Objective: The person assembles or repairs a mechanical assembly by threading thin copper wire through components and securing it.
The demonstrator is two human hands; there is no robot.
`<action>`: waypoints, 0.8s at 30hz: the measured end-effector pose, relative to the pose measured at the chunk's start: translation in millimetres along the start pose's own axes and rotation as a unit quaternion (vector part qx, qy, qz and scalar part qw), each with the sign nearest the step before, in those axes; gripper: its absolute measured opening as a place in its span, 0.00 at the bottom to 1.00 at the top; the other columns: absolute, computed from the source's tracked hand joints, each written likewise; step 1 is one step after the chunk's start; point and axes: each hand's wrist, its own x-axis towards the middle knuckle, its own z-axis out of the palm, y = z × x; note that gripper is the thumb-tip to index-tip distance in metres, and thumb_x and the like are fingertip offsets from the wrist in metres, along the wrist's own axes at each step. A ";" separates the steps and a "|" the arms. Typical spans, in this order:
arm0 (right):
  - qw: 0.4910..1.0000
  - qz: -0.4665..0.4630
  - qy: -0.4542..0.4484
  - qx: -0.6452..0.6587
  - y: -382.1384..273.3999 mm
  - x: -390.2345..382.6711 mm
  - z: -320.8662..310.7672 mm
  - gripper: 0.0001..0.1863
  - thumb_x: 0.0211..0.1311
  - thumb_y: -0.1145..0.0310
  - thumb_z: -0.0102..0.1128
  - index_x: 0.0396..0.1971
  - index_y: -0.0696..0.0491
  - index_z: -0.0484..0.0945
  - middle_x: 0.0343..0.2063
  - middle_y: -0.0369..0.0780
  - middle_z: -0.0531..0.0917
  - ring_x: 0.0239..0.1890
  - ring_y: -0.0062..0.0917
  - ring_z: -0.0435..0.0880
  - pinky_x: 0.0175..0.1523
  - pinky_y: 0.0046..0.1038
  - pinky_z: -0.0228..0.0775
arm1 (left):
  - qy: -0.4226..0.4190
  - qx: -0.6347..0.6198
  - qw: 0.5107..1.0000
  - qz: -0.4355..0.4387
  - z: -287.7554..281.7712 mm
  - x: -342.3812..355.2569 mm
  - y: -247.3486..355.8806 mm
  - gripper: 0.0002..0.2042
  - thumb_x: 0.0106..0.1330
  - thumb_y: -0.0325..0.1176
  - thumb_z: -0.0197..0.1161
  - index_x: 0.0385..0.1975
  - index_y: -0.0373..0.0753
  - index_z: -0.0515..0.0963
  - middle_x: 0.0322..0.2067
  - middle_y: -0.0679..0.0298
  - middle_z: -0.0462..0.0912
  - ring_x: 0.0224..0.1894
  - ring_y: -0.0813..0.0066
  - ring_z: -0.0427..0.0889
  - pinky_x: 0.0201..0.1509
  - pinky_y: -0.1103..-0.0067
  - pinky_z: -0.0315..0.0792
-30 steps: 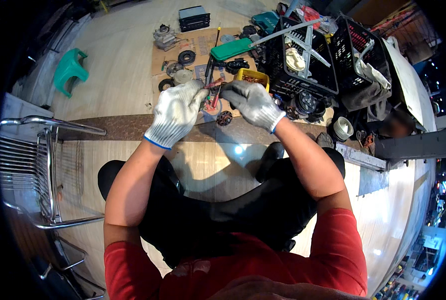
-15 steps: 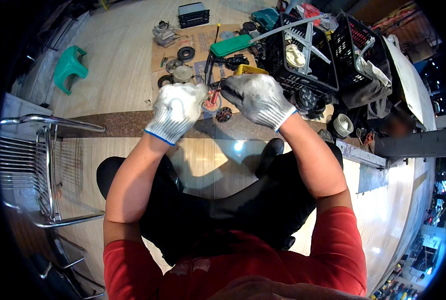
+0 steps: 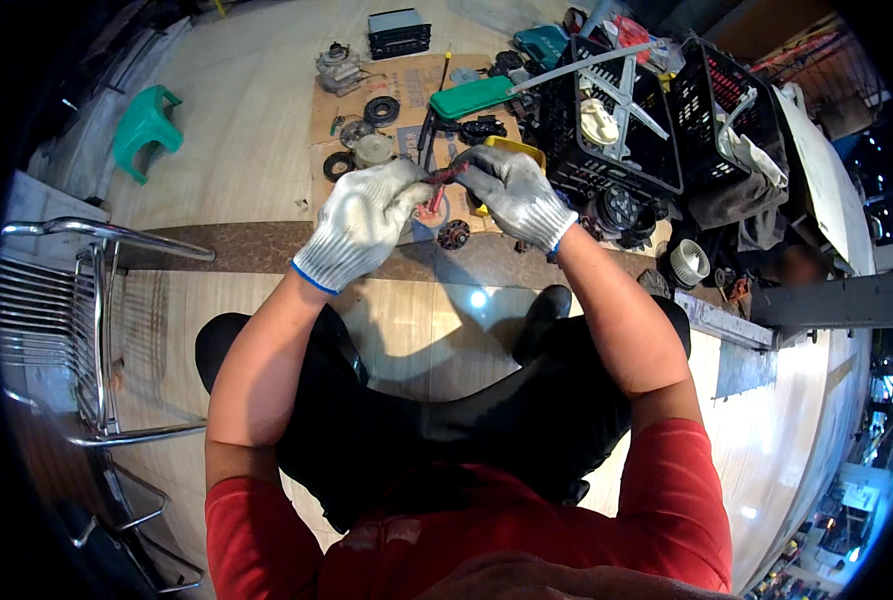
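My left hand (image 3: 365, 214) and my right hand (image 3: 512, 195), both in white knitted gloves, are raised over the cardboard sheet (image 3: 329, 102). Their fingertips are closed on a small, slender reddish piece (image 3: 447, 173) held between them; its exact shape is too small to tell. Beneath it, more red-handled items (image 3: 433, 206) show on the cardboard, partly hidden by my left fingers. A round dark part with copper-coloured segments (image 3: 454, 234) lies just below. A yellow tray (image 3: 522, 147) is partly behind my right hand. Discs, rings and a green-handled object (image 3: 467, 97) lie around.
Black plastic crates (image 3: 642, 170) with loose parts stand at the right, near a grey metal beam (image 3: 832, 300) and a white cylindrical part (image 3: 689, 263). A green stool (image 3: 147, 130) and a metal chair (image 3: 97, 340) are at the left. My bent legs are below.
Both hands have shifted and turned slightly since half a second ago, and more of the reddish piece between the fingertips is visible. My right wrist has moved a little left.
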 end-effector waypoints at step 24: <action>0.991 -0.058 -0.041 -0.112 -5.4 1.4 -16.0 0.14 0.67 0.63 0.60 0.43 0.59 0.82 0.35 0.48 0.85 0.36 0.39 0.86 0.43 0.34 0.77 | -0.052 -0.029 0.998 0.014 4.0 2.0 6.6 0.10 0.65 0.35 0.62 0.37 0.35 0.81 0.31 0.52 0.84 0.35 0.52 0.84 0.40 0.64 0.76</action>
